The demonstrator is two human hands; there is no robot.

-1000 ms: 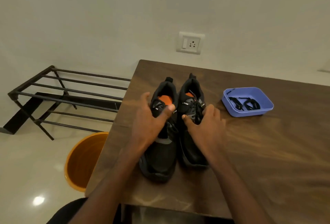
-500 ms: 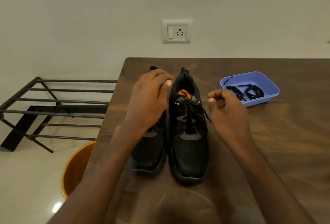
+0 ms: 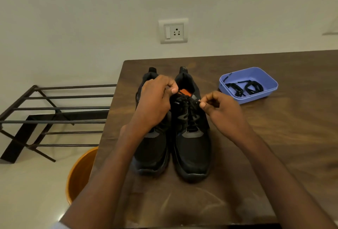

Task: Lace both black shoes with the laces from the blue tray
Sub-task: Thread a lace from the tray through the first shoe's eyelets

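Two black shoes stand side by side on the wooden table [image 3: 274, 146], toes toward me. The right shoe [image 3: 192, 148] has an orange insole and a black lace [image 3: 189, 109] threaded up its front. My left hand [image 3: 155, 102] lies over the collar of the left shoe [image 3: 151, 152] and pinches a lace end at the right shoe's top. My right hand [image 3: 219, 109] pinches the other lace end at the shoe's right side. The blue tray [image 3: 268, 89] at the back right holds two coiled black laces [image 3: 245, 88].
The table's left edge runs just beside the shoes. Below it stands an orange bucket [image 3: 80, 174] on the floor, with a black metal shoe rack [image 3: 54, 115] further left. A wall socket [image 3: 173, 31] sits above the table's back edge.
Both hands lifted off the shoes' tongues and took hold of the right shoe's lace ends. My view shifted so the shoes now sit straight ahead.
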